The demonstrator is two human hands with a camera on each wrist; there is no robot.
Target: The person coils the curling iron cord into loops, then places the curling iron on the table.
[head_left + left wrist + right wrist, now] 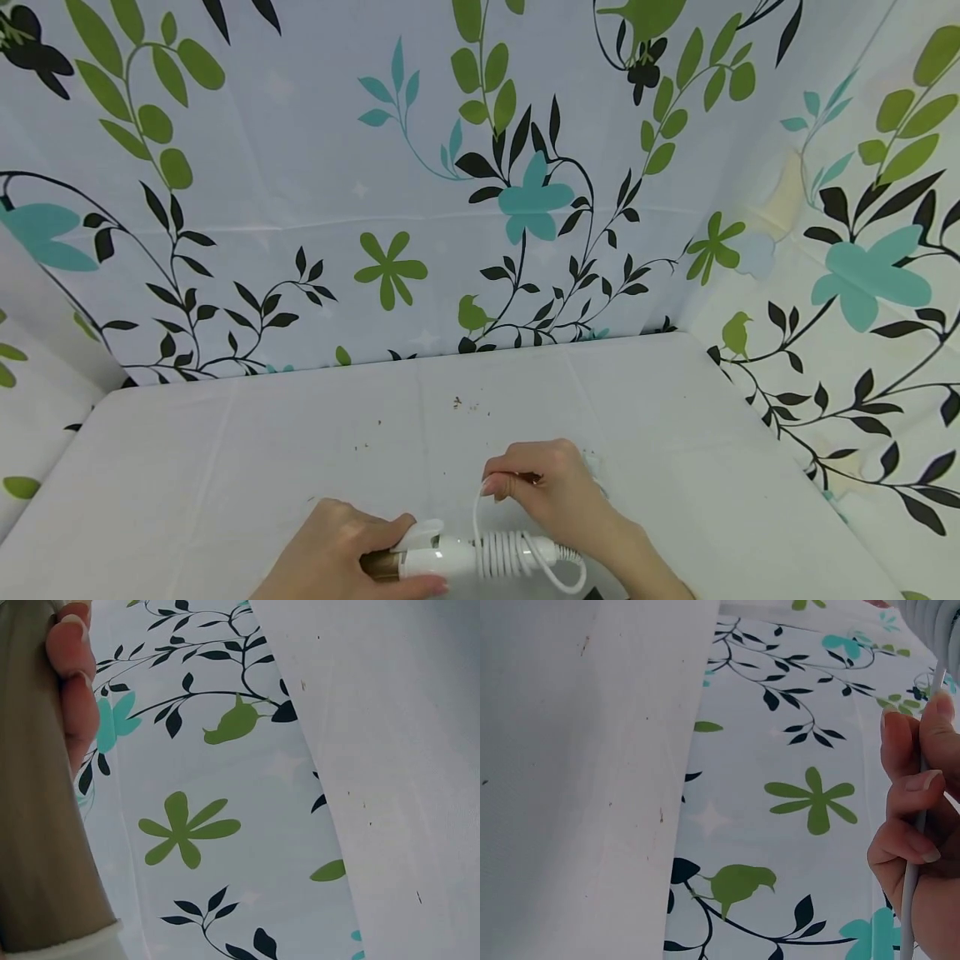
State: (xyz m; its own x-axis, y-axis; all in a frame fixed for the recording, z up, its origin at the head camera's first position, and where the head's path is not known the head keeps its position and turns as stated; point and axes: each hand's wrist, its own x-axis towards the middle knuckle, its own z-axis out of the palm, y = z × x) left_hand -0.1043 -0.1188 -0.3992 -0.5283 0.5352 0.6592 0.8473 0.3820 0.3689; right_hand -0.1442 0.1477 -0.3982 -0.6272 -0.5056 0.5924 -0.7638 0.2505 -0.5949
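A white curling iron [457, 558] lies crosswise near the bottom of the head view, its white cord [501, 557] coiled round the handle. My left hand [333, 550] grips it at the left, with the thumb by the white clamp lever [420, 533]. The brownish-gold barrel [37, 787] fills the left side of the left wrist view, fingers curled behind it. Above the coils, my right hand [558, 487] pinches a raised length of the cord. In the right wrist view that cord [910, 907] runs through the curled fingers. Part of the barrel is hidden by the left hand.
Both hands are over a white table [300, 433]. Small brown specks [457, 403] are scattered on it. A cloth with leaf and flower prints [300, 167] stands behind the table and along its sides. A small dark corner [594, 594] shows at the bottom edge.
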